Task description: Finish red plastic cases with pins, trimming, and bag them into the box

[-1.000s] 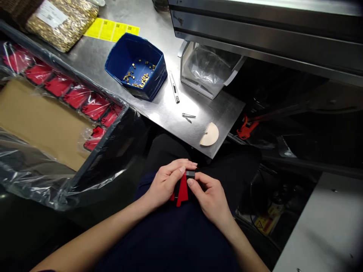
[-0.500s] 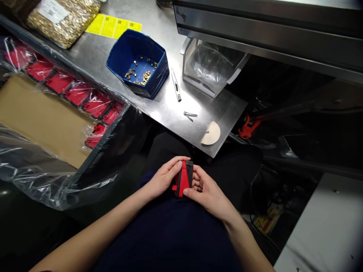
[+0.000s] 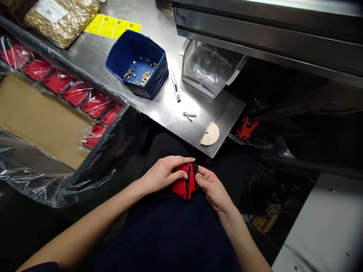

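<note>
My left hand (image 3: pixel 160 174) wraps red part (image 3: pixel 180 187) from left, thumb on top, likely steadying. My right hand (image 3: pixel 211 185) pinches its right edge, likely for finer control. Part over my lap (image 3: pixel 164 145), near side of surface (image 3: pixel 163 110), presumably for close view. Far left: open bin (image 3: pixel 159 77), brass bits (image 3: pixel 145 78) probably easy reach.

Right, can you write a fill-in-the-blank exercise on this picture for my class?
1. The left hand and right hand hold a black and ____ part.
2. The bin with loose brass-coloured pieces inside is ____.
3. In the picture, the utility knife lies to the ____ of that bin.
4. The printed sheet on the metal table is ____.

Missing words: red; blue; right; yellow.
</note>
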